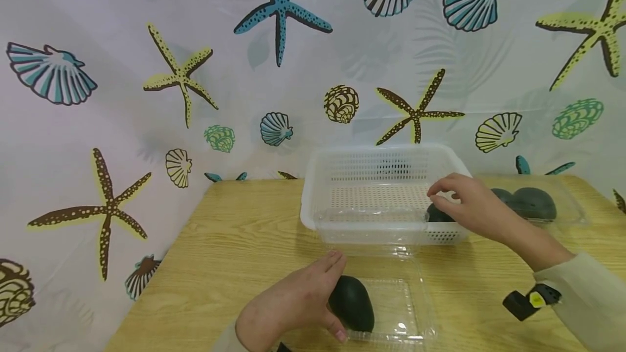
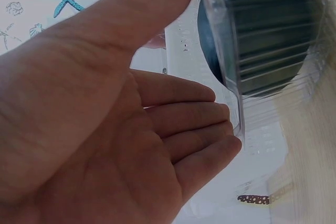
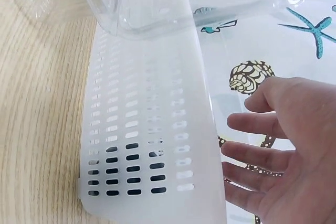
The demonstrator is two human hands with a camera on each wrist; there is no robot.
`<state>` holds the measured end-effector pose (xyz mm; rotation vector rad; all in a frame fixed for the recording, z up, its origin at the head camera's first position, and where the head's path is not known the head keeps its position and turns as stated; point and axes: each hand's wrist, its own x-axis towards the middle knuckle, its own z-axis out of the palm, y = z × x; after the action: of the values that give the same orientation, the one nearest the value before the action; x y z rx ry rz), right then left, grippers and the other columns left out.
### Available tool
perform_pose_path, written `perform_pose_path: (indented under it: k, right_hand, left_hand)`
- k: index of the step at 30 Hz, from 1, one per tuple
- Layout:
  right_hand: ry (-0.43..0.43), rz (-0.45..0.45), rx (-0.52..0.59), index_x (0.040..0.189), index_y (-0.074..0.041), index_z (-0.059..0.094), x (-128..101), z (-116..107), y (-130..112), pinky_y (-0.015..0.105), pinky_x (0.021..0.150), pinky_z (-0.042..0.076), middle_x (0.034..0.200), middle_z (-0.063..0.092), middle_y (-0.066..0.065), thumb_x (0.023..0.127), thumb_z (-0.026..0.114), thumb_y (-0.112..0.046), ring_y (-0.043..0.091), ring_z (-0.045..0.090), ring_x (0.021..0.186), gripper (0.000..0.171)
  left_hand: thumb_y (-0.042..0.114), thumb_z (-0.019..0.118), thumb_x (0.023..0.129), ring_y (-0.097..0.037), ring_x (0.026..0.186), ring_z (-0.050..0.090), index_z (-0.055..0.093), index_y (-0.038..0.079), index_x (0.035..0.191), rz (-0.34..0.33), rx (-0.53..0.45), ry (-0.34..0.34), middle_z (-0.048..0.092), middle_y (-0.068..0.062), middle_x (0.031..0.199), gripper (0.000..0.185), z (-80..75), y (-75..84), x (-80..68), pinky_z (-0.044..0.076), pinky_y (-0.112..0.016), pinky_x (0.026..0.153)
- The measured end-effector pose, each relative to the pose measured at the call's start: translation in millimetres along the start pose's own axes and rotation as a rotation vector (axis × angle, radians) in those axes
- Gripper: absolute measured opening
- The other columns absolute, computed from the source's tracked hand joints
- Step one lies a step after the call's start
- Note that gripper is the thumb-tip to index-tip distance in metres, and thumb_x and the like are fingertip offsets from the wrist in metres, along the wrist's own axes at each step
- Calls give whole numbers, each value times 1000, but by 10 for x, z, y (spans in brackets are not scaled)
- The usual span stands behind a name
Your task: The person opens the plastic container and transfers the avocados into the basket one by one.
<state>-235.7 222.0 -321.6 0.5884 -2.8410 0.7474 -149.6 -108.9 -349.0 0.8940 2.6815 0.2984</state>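
A dark green, smooth avocado lies in the left part of an open clear plastic clamshell on the table. My left hand is beside it, fingers straight along the clamshell's left side; in the left wrist view the fingertips are right at the clear wall, with the avocado behind it. My right hand is over the right end of the white perforated basket, fingers loosely bent and nothing between them. Just beneath it, partly hidden by the hand, a second dark avocado shows in the basket.
The clamshell's raised clear lid overlaps the basket's front wall. At the back right, another clear container holds dark green avocados, partly behind the right forearm. A cloth printed with shells and starfish hangs behind the wooden table.
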Motion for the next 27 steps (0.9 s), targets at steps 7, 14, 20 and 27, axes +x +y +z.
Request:
perform_pose_path:
  k: [7, 14, 20, 27]
  right_hand:
    - [90, -52, 17, 104, -12, 71, -164, 27, -75, 57, 88, 53, 113, 68, 8, 99, 58, -18, 34, 63, 106, 15]
    - [208, -168, -28, 96, -24, 71, -284, 98, -114, 36, 82, 56, 102, 68, -8, 95, 65, -15, 9, 63, 94, 11]
    - [228, -268, 2, 99, -25, 70, -358, 136, -143, 20, 77, 52, 102, 66, -12, 93, 68, -8, -2, 58, 91, 17]
    - [260, -359, 62, 99, -25, 69, -447, 185, -188, 7, 81, 46, 101, 66, -14, 88, 70, 1, -2, 60, 92, 28]
  left_hand:
    - [55, 84, 61, -24, 150, 29, 27, 2, 155, 7, -3, 6, 27, -14, 162, 121, 9, 4, -10, 35, -37, 118]
    - [56, 82, 61, -25, 151, 27, 26, 1, 155, 16, 9, 5, 26, -14, 163, 122, 14, -4, -15, 34, -37, 119]
    - [55, 84, 62, -25, 150, 29, 27, 1, 155, 19, -3, 9, 27, -15, 162, 121, 5, -12, -11, 34, -37, 119]
    - [55, 83, 63, -25, 151, 27, 26, 1, 155, 30, 5, 10, 26, -15, 163, 121, -5, -4, -11, 34, -37, 119]
